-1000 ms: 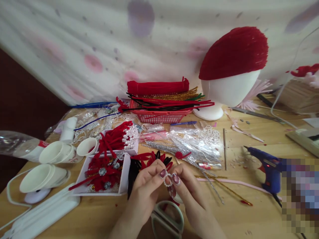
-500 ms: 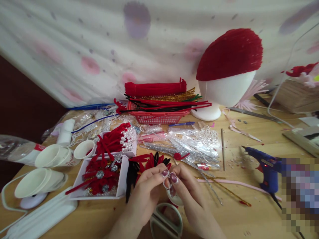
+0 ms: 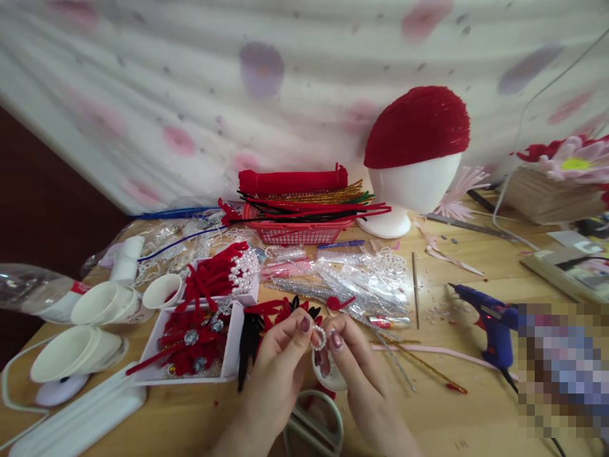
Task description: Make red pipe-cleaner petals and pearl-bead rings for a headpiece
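The pearl ring point(image 3: 318, 338) now sits slightly higher between both hands than before. Left hand point(image 3: 280, 365) and right hand point(image 3: 354, 362) fingers pinch this small white beaded loop above the table point(image 3: 447, 406).

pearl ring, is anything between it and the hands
Nothing visible. The pearl ring is pinched directly between the left hand and right hand, above a small white cup.
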The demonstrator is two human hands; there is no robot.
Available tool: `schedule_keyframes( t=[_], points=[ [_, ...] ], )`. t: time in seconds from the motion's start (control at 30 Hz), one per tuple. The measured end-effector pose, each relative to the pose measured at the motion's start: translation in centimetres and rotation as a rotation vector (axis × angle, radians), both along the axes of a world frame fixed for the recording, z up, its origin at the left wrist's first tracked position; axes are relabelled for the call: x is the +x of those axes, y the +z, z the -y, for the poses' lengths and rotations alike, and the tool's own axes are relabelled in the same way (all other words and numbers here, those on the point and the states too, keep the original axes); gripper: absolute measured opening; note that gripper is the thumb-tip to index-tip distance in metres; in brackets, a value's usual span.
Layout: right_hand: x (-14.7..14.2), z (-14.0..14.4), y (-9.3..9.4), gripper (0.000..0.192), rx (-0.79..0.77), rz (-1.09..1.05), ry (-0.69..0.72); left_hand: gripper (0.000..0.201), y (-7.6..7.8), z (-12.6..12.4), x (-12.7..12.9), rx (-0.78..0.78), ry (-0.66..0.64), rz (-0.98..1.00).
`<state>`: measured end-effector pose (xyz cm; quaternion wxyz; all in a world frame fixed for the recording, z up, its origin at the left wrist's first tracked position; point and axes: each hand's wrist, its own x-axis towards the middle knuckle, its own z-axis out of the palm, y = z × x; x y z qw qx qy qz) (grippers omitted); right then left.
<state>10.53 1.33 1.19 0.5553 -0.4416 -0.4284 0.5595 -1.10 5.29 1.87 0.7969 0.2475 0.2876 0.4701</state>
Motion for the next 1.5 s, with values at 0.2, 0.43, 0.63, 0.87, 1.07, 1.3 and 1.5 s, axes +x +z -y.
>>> schedule_keyframes(
  t=[0.2,0.43,0.63,0.87,1.07,1.3,1.5],
  points=[
    [-0.3,0.2,0.6,0.036,-0.044,-0.103,-0.035,0.042,-0.3,1.0,-0.3,0.088,-0.003,-0.151],
    [-0.3,0.6,0.5,0.031,-0.073,-0.36,0.074,0.039,0.5,1.7,-0.6,0.154,-0.042,-0.202],
    [-0.1,0.5,0.4,0.031,-0.081,-0.458,0.119,0.038,0.0,2.0,-0.3,0.083,-0.04,-0.114],
    [0.2,-0.1,0.1,0.036,-0.118,-0.443,0.083,0.032,0.0,1.7,-0.3,0.025,-0.074,-0.023],
    [0.3,-0.2,0.2,0.034,-0.078,-0.428,0.103,0.032,0.1,1.5,-0.2,0.061,-0.067,-0.069],
    [0.3,-0.5,-0.2,0.034,-0.097,-0.501,0.105,0.03,0.3,1.2,-0.2,0.017,-0.096,-0.076],
    [0.7,-0.5,-0.5,0.037,-0.152,-0.5,0.089,0.03,0.5,1.0,-0.1,-0.007,-0.1,-0.073]
  ],
)
